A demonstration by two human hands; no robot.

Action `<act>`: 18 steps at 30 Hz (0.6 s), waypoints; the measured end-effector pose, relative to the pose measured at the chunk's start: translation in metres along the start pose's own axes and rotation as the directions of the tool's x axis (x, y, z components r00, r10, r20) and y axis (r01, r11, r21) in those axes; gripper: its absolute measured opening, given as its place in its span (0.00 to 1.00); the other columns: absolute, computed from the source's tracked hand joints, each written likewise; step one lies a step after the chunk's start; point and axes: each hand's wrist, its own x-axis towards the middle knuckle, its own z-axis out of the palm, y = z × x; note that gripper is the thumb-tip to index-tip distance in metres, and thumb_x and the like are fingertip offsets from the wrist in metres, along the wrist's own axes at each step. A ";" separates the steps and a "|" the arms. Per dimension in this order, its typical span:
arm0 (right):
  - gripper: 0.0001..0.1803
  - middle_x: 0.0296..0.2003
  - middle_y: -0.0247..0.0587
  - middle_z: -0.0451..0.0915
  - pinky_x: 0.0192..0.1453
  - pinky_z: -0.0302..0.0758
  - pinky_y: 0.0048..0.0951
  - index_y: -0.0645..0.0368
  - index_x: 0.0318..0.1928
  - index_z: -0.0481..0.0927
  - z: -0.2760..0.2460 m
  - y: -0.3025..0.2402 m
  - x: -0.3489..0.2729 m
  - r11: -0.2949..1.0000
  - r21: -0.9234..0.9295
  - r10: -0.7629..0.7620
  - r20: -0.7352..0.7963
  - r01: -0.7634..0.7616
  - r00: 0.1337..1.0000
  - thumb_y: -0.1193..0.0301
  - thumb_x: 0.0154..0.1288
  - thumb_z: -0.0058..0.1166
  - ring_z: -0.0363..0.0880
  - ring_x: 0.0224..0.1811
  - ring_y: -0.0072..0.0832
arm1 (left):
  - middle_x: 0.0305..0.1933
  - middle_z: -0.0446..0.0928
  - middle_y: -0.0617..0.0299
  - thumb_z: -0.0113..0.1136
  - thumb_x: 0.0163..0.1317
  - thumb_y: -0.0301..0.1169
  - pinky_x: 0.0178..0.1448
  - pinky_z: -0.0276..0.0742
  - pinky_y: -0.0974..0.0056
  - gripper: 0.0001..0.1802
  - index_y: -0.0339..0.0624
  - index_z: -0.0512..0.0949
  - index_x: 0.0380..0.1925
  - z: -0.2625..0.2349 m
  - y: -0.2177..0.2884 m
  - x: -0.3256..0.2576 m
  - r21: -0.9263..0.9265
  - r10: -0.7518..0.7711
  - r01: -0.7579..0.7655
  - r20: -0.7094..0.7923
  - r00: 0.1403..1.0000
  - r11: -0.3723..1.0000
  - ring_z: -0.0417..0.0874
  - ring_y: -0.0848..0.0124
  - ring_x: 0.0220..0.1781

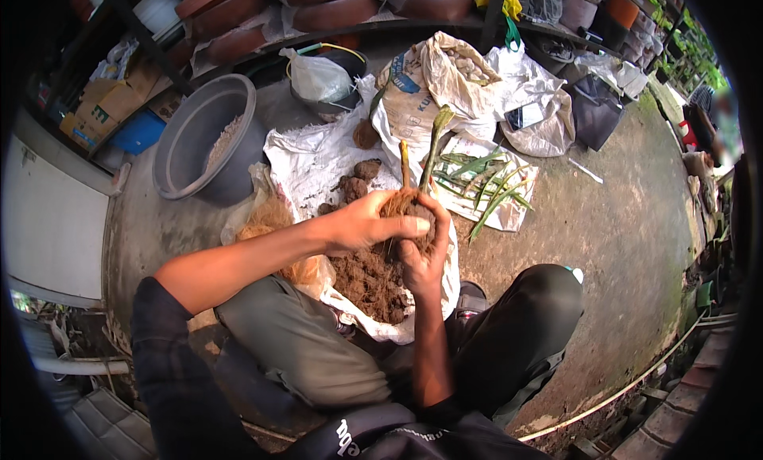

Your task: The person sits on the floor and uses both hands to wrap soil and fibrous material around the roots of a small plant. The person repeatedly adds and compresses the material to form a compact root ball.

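Above the white sack (296,154), the left hand (367,223) and the right hand (425,260) pinch a root ball (420,210) from its two sides, so the step appears to be working it manually, and the next move would call for gentle pressure with steady support.

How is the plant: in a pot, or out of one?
Out. The plant shows its bare, fibrous root clump, held directly between the left hand and right hand.

The left hand (362,224) and right hand (427,261) hold a rooted plant (434,148) above brown soil (368,281) on a white sack (306,164).
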 end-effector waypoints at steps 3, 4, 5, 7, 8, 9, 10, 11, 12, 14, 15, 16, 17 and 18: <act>0.50 0.61 0.46 0.67 0.69 0.66 0.39 0.61 0.68 0.61 0.009 -0.010 0.008 0.999 0.033 0.007 0.022 -0.007 1.000 0.47 0.53 0.69 0.68 0.64 0.36 | 0.46 0.78 0.61 0.68 0.61 0.40 0.49 0.78 0.66 0.29 0.36 0.71 0.56 -0.003 0.005 -0.001 -0.177 -0.084 0.085 0.014 0.996 0.981 0.80 0.74 0.45; 0.52 0.62 0.46 0.66 0.69 0.66 0.39 0.62 0.68 0.60 0.008 -0.012 0.006 0.999 0.030 -0.013 0.031 0.012 0.999 0.47 0.51 0.71 0.68 0.65 0.36 | 0.46 0.77 0.61 0.69 0.61 0.39 0.50 0.78 0.67 0.29 0.36 0.71 0.56 -0.004 0.004 0.000 -0.129 -0.068 0.073 0.042 0.997 0.989 0.80 0.74 0.46; 0.54 0.63 0.47 0.66 0.69 0.66 0.39 0.62 0.69 0.59 0.007 -0.015 0.006 0.999 0.026 -0.035 0.042 0.034 0.998 0.47 0.49 0.72 0.67 0.66 0.37 | 0.47 0.77 0.61 0.69 0.60 0.38 0.51 0.77 0.68 0.29 0.36 0.71 0.56 -0.005 0.003 0.001 -0.081 -0.053 0.059 0.069 0.996 0.995 0.79 0.75 0.46; 0.58 0.64 0.47 0.65 0.69 0.67 0.39 0.62 0.70 0.58 0.005 -0.014 0.007 1.000 0.000 0.011 0.042 -0.011 0.999 0.47 0.45 0.75 0.67 0.66 0.37 | 0.45 0.79 0.62 0.69 0.59 0.36 0.50 0.77 0.70 0.27 0.35 0.72 0.54 -0.002 0.003 0.001 -0.034 -0.004 0.006 0.037 0.999 0.999 0.79 0.76 0.47; 0.60 0.64 0.46 0.65 0.68 0.67 0.39 0.62 0.70 0.58 0.005 -0.011 0.006 0.997 -0.020 0.081 0.028 -0.081 0.996 0.46 0.44 0.76 0.67 0.66 0.37 | 0.45 0.79 0.63 0.69 0.58 0.36 0.49 0.77 0.70 0.27 0.35 0.73 0.54 -0.002 0.002 0.000 -0.030 -0.013 0.014 0.012 1.000 0.999 0.79 0.76 0.46; 0.59 0.64 0.46 0.65 0.67 0.68 0.38 0.62 0.70 0.57 0.008 -0.008 0.003 0.999 -0.010 0.048 0.012 -0.048 0.999 0.50 0.44 0.78 0.68 0.65 0.36 | 0.44 0.79 0.63 0.69 0.58 0.36 0.48 0.77 0.70 0.27 0.35 0.73 0.54 -0.003 0.001 -0.001 -0.026 -0.022 0.022 -0.014 1.000 0.999 0.79 0.77 0.45; 0.57 0.64 0.45 0.65 0.67 0.69 0.38 0.61 0.70 0.57 0.009 -0.005 0.001 1.000 -0.020 0.006 0.005 -0.006 1.000 0.54 0.45 0.78 0.69 0.65 0.36 | 0.44 0.79 0.63 0.69 0.58 0.35 0.47 0.77 0.70 0.27 0.35 0.73 0.54 -0.004 0.000 -0.001 -0.028 -0.025 0.024 -0.038 0.999 0.999 0.80 0.77 0.44; 0.56 0.64 0.45 0.65 0.66 0.69 0.38 0.61 0.70 0.57 0.010 -0.002 -0.003 0.999 -0.029 -0.036 -0.001 0.036 0.999 0.58 0.46 0.77 0.69 0.64 0.35 | 0.41 0.80 0.63 0.68 0.58 0.35 0.45 0.77 0.71 0.27 0.34 0.72 0.54 -0.005 0.000 -0.001 0.013 -0.013 0.013 0.011 1.000 1.000 0.80 0.77 0.42; 0.54 0.64 0.45 0.65 0.66 0.70 0.37 0.61 0.70 0.57 0.010 0.000 -0.004 0.996 -0.038 -0.078 -0.007 0.078 0.997 0.63 0.47 0.77 0.70 0.64 0.35 | 0.40 0.80 0.63 0.68 0.58 0.35 0.44 0.77 0.71 0.27 0.34 0.72 0.54 -0.006 0.000 -0.001 0.026 0.003 -0.003 0.009 1.000 1.000 0.80 0.77 0.41; 0.52 0.64 0.45 0.65 0.65 0.71 0.37 0.61 0.71 0.56 0.012 -0.009 0.000 0.997 -0.031 -0.073 0.016 0.073 0.997 0.69 0.49 0.75 0.70 0.63 0.35 | 0.38 0.80 0.64 0.68 0.58 0.34 0.43 0.77 0.71 0.27 0.34 0.72 0.54 -0.003 0.004 0.000 0.049 0.033 -0.034 0.017 0.999 0.998 0.80 0.77 0.41; 0.52 0.64 0.46 0.64 0.65 0.71 0.38 0.61 0.71 0.56 0.010 -0.016 0.002 1.000 0.002 -0.020 0.030 0.020 0.999 0.69 0.49 0.75 0.70 0.64 0.35 | 0.41 0.80 0.63 0.69 0.57 0.35 0.44 0.77 0.70 0.29 0.35 0.71 0.56 -0.003 0.001 0.001 -0.004 0.048 -0.048 -0.015 0.999 0.999 0.80 0.77 0.42; 0.53 0.65 0.46 0.64 0.65 0.71 0.38 0.61 0.72 0.55 0.011 -0.022 0.006 0.999 0.040 0.028 0.046 -0.029 0.999 0.69 0.49 0.75 0.70 0.64 0.36 | 0.42 0.80 0.63 0.69 0.58 0.35 0.45 0.77 0.70 0.29 0.35 0.70 0.56 -0.002 -0.001 0.003 -0.030 0.052 -0.054 -0.050 0.997 0.998 0.80 0.76 0.43; 0.53 0.67 0.48 0.63 0.67 0.69 0.38 0.62 0.72 0.55 0.008 -0.018 0.008 1.000 0.001 0.011 0.052 -0.011 0.999 0.64 0.51 0.73 0.68 0.66 0.37 | 0.43 0.79 0.63 0.69 0.58 0.35 0.46 0.77 0.69 0.30 0.35 0.70 0.57 0.000 -0.004 0.005 -0.056 0.055 -0.060 -0.083 0.995 0.997 0.80 0.76 0.44; 0.52 0.68 0.48 0.62 0.68 0.68 0.38 0.62 0.72 0.55 0.004 -0.016 0.010 0.999 -0.045 -0.012 0.043 0.014 0.999 0.60 0.53 0.72 0.67 0.67 0.38 | 0.44 0.79 0.62 0.69 0.58 0.35 0.47 0.78 0.68 0.30 0.35 0.70 0.57 0.002 -0.006 0.007 -0.082 0.057 -0.067 -0.116 0.992 0.994 0.81 0.75 0.45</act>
